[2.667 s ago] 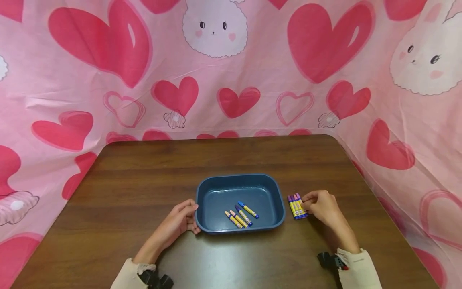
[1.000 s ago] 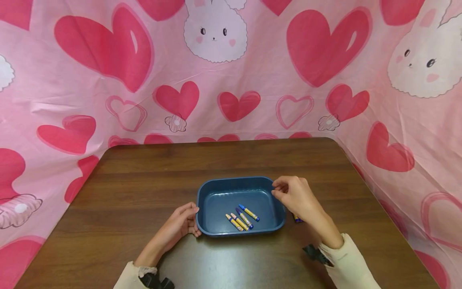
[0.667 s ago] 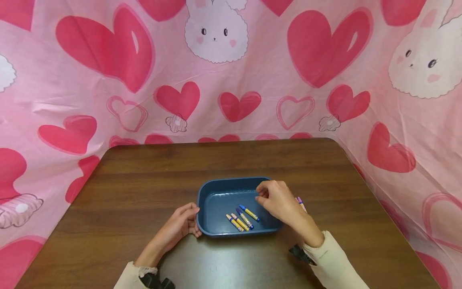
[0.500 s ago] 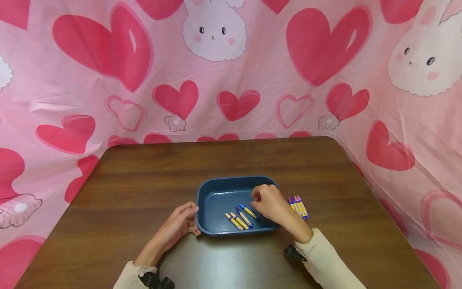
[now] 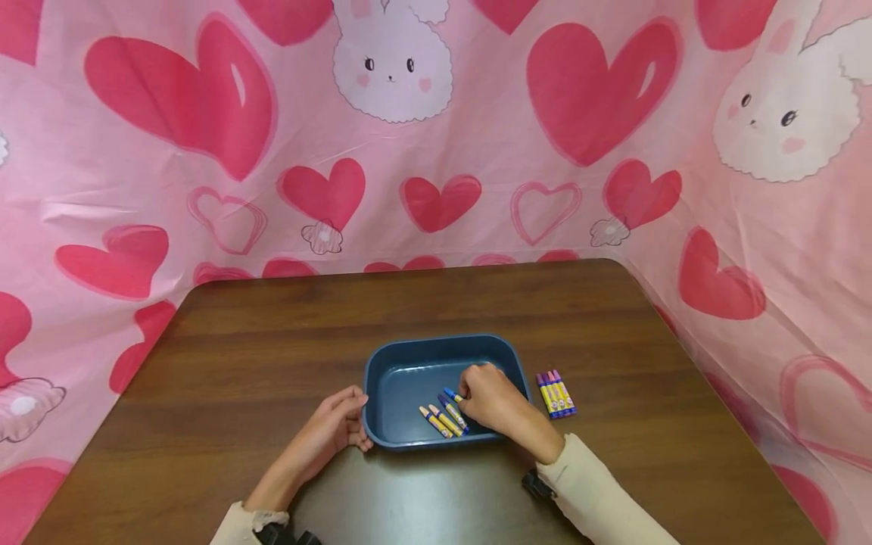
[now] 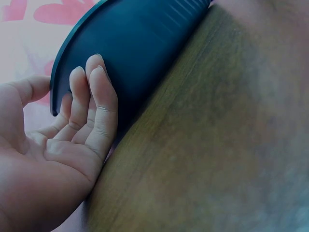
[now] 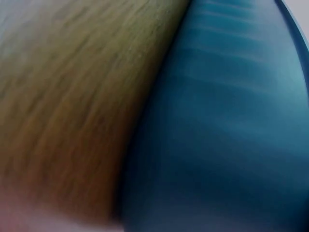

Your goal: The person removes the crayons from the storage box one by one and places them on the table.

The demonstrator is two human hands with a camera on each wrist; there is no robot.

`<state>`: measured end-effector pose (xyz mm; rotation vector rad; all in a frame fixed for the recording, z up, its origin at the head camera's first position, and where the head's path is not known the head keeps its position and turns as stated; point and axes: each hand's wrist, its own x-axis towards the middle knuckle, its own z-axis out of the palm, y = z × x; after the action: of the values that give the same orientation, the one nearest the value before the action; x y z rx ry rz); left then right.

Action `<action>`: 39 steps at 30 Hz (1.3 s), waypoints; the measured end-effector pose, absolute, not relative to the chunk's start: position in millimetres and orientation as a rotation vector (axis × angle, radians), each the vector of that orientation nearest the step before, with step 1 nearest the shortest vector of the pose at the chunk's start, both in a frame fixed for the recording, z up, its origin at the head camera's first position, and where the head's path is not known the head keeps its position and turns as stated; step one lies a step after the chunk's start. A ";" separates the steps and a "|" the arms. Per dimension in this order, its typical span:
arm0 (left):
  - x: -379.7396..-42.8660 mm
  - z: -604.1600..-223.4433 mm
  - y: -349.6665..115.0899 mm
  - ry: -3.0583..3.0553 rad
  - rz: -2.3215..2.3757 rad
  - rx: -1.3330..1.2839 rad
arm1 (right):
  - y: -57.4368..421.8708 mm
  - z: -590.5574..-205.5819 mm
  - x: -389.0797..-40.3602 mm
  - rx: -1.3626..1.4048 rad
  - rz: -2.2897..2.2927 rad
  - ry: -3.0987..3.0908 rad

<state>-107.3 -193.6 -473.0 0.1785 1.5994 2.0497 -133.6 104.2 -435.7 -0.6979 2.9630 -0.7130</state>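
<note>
A dark blue rectangular tray (image 5: 409, 350) stands on the table. My left hand (image 5: 334, 424) holds its left end, thumb at the rim and fingers against the outer wall (image 6: 130, 58), as the left wrist view shows. Inside the tray my right hand (image 5: 493, 397) has curled fingers at a blue crayon (image 5: 453, 394); the tip pokes out between them and the rest is hidden. Beside it lie a dark purple-blue crayon (image 5: 453, 409) and two peach crayons (image 5: 434, 421). The right wrist view is blurred and shows mostly the tray's outer wall (image 7: 217, 121).
Right of the tray, several purple and pink crayons (image 5: 555, 394) lie side by side on the brown wooden table (image 5: 286, 318). A pink cloth (image 5: 436, 136) printed with hearts and rabbits hangs behind the table and at both sides.
My right hand has gone from the crayons on the right, over the tray's rim, and down to the blue crayon. My left hand has stayed at the tray's left end.
</note>
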 end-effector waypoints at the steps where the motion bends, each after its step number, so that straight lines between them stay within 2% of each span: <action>1: -107.3 -473.0 -194.0 1.599 2.050 0.184 | 103.7 -435.4 -133.5 -0.703 -0.709 2.967; 39: -106.5 -473.1 -194.9 1.592 2.050 0.215 | 102.6 -427.7 -131.7 -0.691 -0.776 3.017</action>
<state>-106.5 -194.9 -473.1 0.2151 1.5922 2.0495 -131.7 102.6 -427.7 -0.6905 3.0172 -0.7758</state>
